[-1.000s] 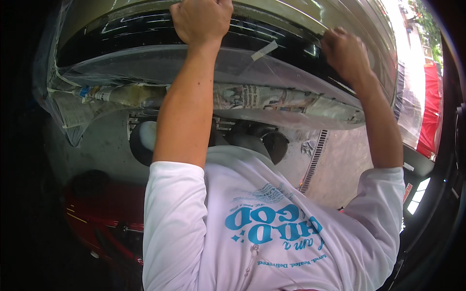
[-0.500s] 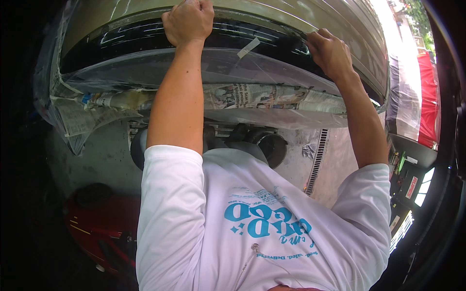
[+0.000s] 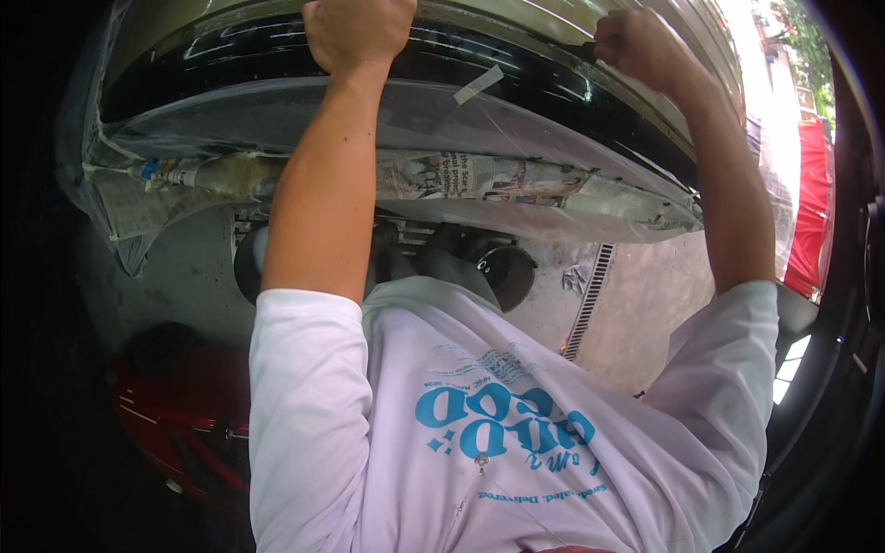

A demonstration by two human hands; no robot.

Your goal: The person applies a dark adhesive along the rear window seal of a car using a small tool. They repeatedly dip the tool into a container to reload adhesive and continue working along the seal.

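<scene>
At the top edge, my left hand (image 3: 358, 32) is closed over the olive-gold car panel (image 3: 516, 17), above a glossy black band (image 3: 230, 74). Its fingertips are cut off by the frame, so anything inside is hidden. My right hand (image 3: 648, 51), slightly blurred, is closed farther right on the same panel. A small dark piece (image 3: 583, 50) shows beside its fingers; I cannot tell what it is. A short strip of pale tape (image 3: 477, 85) crosses the lower edge of the black band between my arms.
Clear plastic sheeting (image 3: 415, 115) and newspaper (image 3: 489, 177) cover the area below the band. A slotted floor drain (image 3: 587, 304) runs along the concrete to the right. A dark red vehicle part (image 3: 175, 405) lies at the lower left; a red sheet (image 3: 807, 212) hangs at the right.
My right hand has moved up and to the right, away from the black band's edge. My left hand stays closed in nearly the same place. The view has shifted slightly.
</scene>
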